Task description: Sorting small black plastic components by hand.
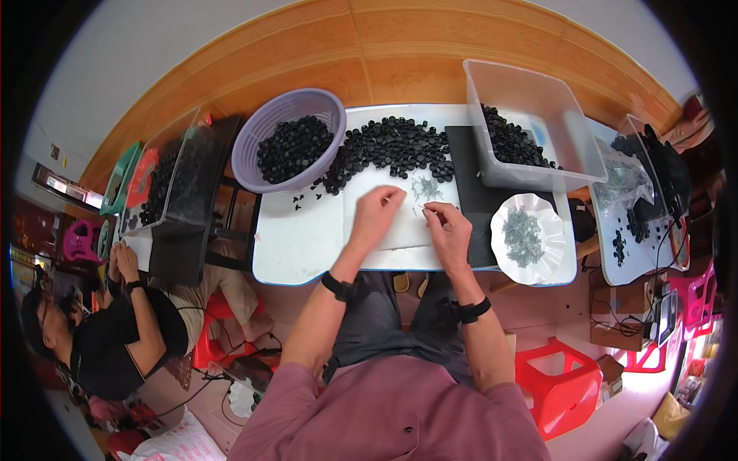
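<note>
Curling our left hand (375, 213) and right hand (451, 232) with thumb and fingertips close together, we cannot tell whether either grips anything. Near them on our white table (300, 240) lie small clear pieces (425, 187), with black caps (393, 144) heaped farther back.

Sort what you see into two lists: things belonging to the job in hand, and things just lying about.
In the job, it seems:
black pieces
clear bits, by the left hand and right hand
purple basket
clear bin
white dish
table

Apparently just lying about:
red stool, right
cardboard box
white sack
</note>
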A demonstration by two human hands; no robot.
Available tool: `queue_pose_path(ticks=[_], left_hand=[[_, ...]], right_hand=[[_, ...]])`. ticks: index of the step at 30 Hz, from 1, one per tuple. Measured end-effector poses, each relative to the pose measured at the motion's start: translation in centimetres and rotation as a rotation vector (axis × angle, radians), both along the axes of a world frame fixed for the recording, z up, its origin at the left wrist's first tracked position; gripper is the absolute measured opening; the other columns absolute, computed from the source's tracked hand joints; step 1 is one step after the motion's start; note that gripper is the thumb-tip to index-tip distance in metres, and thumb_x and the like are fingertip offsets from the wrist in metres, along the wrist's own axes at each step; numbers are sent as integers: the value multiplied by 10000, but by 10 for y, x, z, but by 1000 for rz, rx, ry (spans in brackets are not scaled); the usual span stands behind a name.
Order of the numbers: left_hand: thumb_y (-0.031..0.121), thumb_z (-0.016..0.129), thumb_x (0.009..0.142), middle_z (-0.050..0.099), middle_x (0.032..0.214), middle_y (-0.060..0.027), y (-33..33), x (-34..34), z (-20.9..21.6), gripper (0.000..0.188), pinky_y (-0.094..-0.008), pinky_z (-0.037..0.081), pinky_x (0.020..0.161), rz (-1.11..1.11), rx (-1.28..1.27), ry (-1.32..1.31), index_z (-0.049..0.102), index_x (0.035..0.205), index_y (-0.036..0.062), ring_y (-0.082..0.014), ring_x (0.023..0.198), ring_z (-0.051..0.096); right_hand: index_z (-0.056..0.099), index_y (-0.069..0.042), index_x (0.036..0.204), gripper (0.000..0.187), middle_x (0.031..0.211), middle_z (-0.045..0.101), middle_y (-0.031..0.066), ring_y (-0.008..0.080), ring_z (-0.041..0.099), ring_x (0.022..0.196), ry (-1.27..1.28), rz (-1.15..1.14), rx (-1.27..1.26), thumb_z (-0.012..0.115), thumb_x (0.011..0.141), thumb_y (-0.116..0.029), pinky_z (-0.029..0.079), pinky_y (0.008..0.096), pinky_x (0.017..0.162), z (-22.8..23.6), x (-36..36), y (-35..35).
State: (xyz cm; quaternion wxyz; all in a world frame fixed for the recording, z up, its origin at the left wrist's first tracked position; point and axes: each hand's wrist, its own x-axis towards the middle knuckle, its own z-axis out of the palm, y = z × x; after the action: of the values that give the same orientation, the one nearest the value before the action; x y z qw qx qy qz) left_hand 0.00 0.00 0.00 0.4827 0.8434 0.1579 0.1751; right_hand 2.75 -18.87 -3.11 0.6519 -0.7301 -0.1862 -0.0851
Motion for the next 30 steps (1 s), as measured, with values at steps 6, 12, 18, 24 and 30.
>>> queue_pose_path(ticks=[6,12,18,24,30], left_hand=[[123,732,900,706,961,-149,43,25,5,251,-441,546,775,32,424,-15,711,1128,19,-341,841,691],[111,740,893,699,988,-162,44,39,-2,245,-476,546,804,2,531,42,709,1123,34,-366,893,701],[103,732,888,695,996,-159,41,30,1,200,-468,549,797,-49,535,55,707,1074,33,-361,895,702],[77,735,878,672,989,-160,36,30,10,196,-449,545,820,-75,523,-47,723,1062,11,-350,912,686],[59,726,880,681,999,-171,45,32,9,199,-448,551,851,-141,537,40,733,1072,4,-359,930,690]], right_hand=[[753,-12,985,105,839,724,63,101,604,631,12,6,-62,762,882,-32,486,255,597,11,-5,0],[753,-10,982,107,841,731,65,103,629,645,0,14,-50,763,879,-38,488,253,596,10,-1,-1],[749,-5,977,106,853,736,78,116,639,648,36,36,-58,758,880,-44,497,259,605,11,0,-3],[745,-2,978,112,864,739,85,130,646,652,35,42,-77,755,878,-52,506,267,614,11,2,-3],[745,-4,982,112,879,743,90,138,651,654,42,54,-70,750,882,-56,513,272,619,11,-2,0]])
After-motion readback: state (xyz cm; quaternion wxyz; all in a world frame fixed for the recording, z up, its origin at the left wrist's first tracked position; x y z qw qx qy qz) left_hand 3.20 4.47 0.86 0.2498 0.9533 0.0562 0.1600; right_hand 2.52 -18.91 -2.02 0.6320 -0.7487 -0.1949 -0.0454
